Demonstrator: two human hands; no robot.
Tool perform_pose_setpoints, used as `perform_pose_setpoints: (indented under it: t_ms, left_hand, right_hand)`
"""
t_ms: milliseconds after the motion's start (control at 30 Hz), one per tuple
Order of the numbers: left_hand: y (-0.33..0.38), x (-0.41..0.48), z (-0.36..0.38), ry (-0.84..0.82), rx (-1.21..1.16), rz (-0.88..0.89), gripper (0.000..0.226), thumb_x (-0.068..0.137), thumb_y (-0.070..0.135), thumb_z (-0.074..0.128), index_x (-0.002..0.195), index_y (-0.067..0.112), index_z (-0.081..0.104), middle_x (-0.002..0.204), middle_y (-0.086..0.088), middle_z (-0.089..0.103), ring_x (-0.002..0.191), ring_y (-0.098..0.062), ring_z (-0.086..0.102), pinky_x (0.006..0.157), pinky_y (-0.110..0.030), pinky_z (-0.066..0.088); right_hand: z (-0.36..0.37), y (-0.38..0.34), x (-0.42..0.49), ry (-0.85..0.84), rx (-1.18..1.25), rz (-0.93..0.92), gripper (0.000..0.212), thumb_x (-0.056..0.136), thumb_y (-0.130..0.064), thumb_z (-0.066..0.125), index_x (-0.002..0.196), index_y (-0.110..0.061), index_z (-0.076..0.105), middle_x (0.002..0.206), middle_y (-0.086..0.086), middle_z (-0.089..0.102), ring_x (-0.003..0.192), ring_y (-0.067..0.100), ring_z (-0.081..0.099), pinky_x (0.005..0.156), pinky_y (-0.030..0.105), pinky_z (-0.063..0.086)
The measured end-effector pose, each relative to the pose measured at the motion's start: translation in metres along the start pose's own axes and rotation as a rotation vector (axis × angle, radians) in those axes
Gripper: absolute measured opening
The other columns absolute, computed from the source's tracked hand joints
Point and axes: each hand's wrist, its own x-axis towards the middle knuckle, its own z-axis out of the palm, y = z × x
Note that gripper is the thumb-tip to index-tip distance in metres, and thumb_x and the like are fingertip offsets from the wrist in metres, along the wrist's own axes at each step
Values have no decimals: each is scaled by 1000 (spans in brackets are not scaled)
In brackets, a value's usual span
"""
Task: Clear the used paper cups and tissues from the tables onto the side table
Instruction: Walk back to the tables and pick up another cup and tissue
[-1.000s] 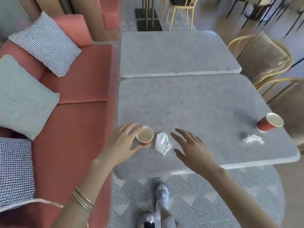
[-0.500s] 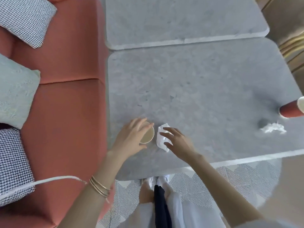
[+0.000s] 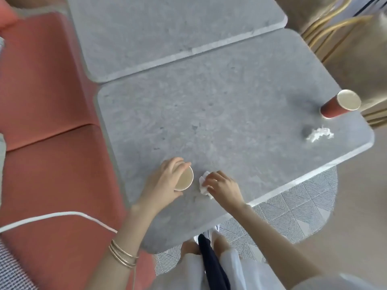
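Note:
On the near grey table (image 3: pixel 230 114) my left hand (image 3: pixel 165 183) grips a red paper cup (image 3: pixel 185 179) from its left side, fingers curled round the rim. Just right of it my right hand (image 3: pixel 222 186) pinches a crumpled white tissue (image 3: pixel 203 186) that still lies on the tabletop. At the table's far right corner a second red paper cup (image 3: pixel 337 106) stands upright, with another crumpled white tissue (image 3: pixel 319 133) just in front of it.
A second grey table (image 3: pixel 167 32) butts against the far edge. A red sofa (image 3: pixel 46 122) runs along the left, with a patterned cushion (image 3: pixel 10 271) at bottom left. Gold-framed chairs (image 3: pixel 343 34) stand at the right. A patterned rug (image 3: pixel 293 214) lies under the table's near edge.
Both hands closed in: my left hand wrapped round the near cup, and my right hand came down onto the tissue and curled on it. The view tilted and shifted.

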Motion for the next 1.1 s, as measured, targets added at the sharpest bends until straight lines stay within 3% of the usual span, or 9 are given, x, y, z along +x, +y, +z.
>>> perform_pose_setpoints:
  t_ms: [67,200,400,567,733,933,1100]
  left_hand:
    - [10,8,-5,15,13,36,83,62,23,82,134,27,42,140,7,38,123,-18,39,76,-35,48]
    - [40,31,-14,30,-8,154,87,58,26,85,133,22,42,140,9,39,120,-17,40,80,-34,48]
    - [95,70,-16,14,4,286,89,61,31,83,137,19,38,140,8,38,121,-17,39,87,-32,43]
    - [143,99,-11,20,16,336,91,63,34,82,140,21,34,142,8,35,124,-15,34,90,-29,41]
    - [197,129,-1,48,8,301,93,64,37,81,141,23,32,141,10,35,124,-14,34,90,-29,42]
    - [267,170,13,87,6,214,94,63,37,81,142,22,32,141,8,35,124,-14,34,90,-30,42]
    - [309,203,21,140,-6,152,92,62,33,83,140,22,35,140,8,37,122,-16,36,86,-33,44]
  right_hand:
    - [-12,8,-9,53,7,42,23,61,-7,78,71,-25,70,81,-7,66,78,17,63,48,18,38]
    - [-47,35,-24,195,48,165,18,71,-10,73,83,-24,71,91,-6,67,89,17,61,51,27,47]
    - [-109,101,-49,388,25,270,21,71,-4,74,88,-15,71,94,0,68,84,23,62,58,33,53]
    - [-147,165,-55,448,19,347,20,74,-7,72,93,-13,70,99,2,66,86,24,60,62,40,53]
    - [-176,221,-50,447,28,319,22,74,-8,73,93,-16,70,99,0,65,87,23,59,58,30,47]
    - [-205,292,-35,347,63,279,21,77,-13,70,97,-18,69,105,-1,64,96,23,57,59,38,51]
    - [-216,339,-20,266,62,231,23,80,-19,67,102,-23,66,106,-6,62,100,19,54,59,32,45]
